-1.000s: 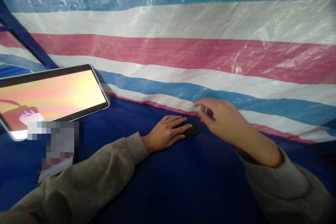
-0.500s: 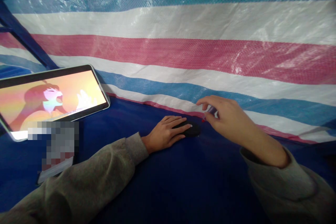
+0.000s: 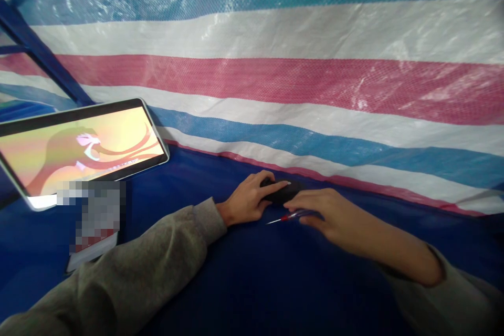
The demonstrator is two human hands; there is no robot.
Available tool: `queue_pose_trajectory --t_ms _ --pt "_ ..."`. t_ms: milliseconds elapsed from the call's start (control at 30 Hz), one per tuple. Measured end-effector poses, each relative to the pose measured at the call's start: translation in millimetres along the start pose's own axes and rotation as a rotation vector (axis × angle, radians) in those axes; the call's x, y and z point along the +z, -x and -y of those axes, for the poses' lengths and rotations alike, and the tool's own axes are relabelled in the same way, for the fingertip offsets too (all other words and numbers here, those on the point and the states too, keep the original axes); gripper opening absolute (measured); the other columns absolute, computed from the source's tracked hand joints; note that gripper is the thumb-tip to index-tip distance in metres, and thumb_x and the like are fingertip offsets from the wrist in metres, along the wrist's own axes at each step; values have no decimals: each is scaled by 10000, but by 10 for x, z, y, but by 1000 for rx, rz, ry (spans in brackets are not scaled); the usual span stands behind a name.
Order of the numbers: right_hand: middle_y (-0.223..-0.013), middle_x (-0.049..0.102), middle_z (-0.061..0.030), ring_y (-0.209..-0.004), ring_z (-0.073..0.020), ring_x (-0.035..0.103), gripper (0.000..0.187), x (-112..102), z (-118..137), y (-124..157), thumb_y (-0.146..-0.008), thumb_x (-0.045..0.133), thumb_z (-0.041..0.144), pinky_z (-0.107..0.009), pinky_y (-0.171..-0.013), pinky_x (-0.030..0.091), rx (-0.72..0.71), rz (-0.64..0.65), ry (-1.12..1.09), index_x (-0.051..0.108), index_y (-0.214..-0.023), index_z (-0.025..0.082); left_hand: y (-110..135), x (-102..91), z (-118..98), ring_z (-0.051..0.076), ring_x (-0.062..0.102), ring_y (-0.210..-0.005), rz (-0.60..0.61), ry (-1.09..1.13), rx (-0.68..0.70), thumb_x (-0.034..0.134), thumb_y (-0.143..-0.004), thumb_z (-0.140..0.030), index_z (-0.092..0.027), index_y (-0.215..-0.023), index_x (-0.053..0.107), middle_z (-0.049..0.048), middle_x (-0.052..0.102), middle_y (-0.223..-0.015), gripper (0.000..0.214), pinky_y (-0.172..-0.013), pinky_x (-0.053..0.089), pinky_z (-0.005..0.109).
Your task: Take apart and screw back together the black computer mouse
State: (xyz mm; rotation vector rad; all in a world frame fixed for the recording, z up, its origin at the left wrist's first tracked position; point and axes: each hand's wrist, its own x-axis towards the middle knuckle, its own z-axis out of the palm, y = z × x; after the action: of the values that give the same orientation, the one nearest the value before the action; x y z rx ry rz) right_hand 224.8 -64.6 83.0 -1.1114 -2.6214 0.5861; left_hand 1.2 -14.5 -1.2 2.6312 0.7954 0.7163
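Observation:
My left hand [image 3: 252, 200] rests on a small black rounded object [image 3: 281, 192] lying on the dark blue surface [image 3: 252, 273], fingers curled over it and holding it down. My right hand [image 3: 319, 212] lies low just right of it, fingers pinched around a small screwdriver [image 3: 289, 216] with a red collar and a thin metal tip. The tip points left, close to the surface and just in front of the black object. Both arms wear grey sleeves.
A tablet [image 3: 79, 147] with a moving cartoon picture leans at the left. Below it lies a blurred-out patch over a white card or box [image 3: 92, 220]. A striped red, white and blue tarp [image 3: 275, 79] rises right behind the hands. A blue metal bar [image 3: 39, 52] crosses the upper left.
My right hand came down from above the black object to the surface, and the screwdriver now lies nearly flat, pointing left. The left hand's fingers curled tighter over the object. The tablet picture changed.

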Motion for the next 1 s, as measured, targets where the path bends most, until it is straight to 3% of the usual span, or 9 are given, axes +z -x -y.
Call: queue_pose_trajectory --t_ms 133,300,367,467,567,667,800,1000 --pt "-1038 713 -49 -957 -212 667 296 329 -57 108 -827 569 93 -341 -857 520 52 88 6 695 -1064 219 3 -5 -5 227 536 -1142 -23 80 -43 550 -906 -177 -276 -1420 423 79 504 -1286 540 -1006 456 405" --pt "-944 683 -63 -902 -221 632 266 557 -10 141 -828 526 76 -385 -835 514 36 8 114 681 -1003 202 -11 -40 -3 222 552 -1169 -68 176 -99 556 -938 -293 -234 -1366 465 74 575 -1290 442 -1039 428 387" --pt "-933 671 -63 -897 -227 617 215 599 27 129 -834 548 126 -415 -846 504 23 -64 127 678 -984 208 -17 -51 2 224 545 -1191 -72 196 -103 552 -942 -325 -230 -1326 489 63 590 -1295 400 -1058 404 390" --pt "-1064 637 -102 -1002 -254 581 227 668 40 108 -875 540 215 -459 -888 478 32 -300 191 659 -1068 197 -25 -67 -1 230 546 -1190 -70 209 -121 523 -953 -369 -231 -1278 516 56 605 -1276 353 -1058 389 395" --pt "-1319 504 -174 -1222 -309 465 429 769 -6 87 -887 545 272 -504 -987 418 50 -505 310 543 -1298 148 -35 -84 -10 231 542 -1175 -65 198 -147 484 -966 -405 -231 -1277 518 58 604 -1262 358 -1058 377 402" --pt "-1441 390 -195 -1330 -328 363 572 874 -75 61 -892 554 324 -512 -1052 366 85 -568 383 424 -1412 123 -43 -88 -6 232 530 -1148 -57 134 -171 445 -977 -438 -236 -1251 551 57 614 -1196 357 -1111 296 456" --pt "-1437 432 -180 -1331 -308 382 557 959 -154 16 -923 514 331 -494 -1074 345 143 -592 372 405 -1428 123 -45 -61 18 224 500 -1162 -12 58 -173 409 -989 -441 -251 -1270 560 55 590 -1162 371 -1168 156 509" --pt "-1253 607 -139 -1155 -271 551 457 934 -138 -107 -904 526 321 -477 -980 425 302 -527 149 525 -1325 144 -50 -16 46 220 494 -1156 20 11 -188 408 -991 -418 -238 -1275 578 62 570 -1148 377 -1165 172 516"
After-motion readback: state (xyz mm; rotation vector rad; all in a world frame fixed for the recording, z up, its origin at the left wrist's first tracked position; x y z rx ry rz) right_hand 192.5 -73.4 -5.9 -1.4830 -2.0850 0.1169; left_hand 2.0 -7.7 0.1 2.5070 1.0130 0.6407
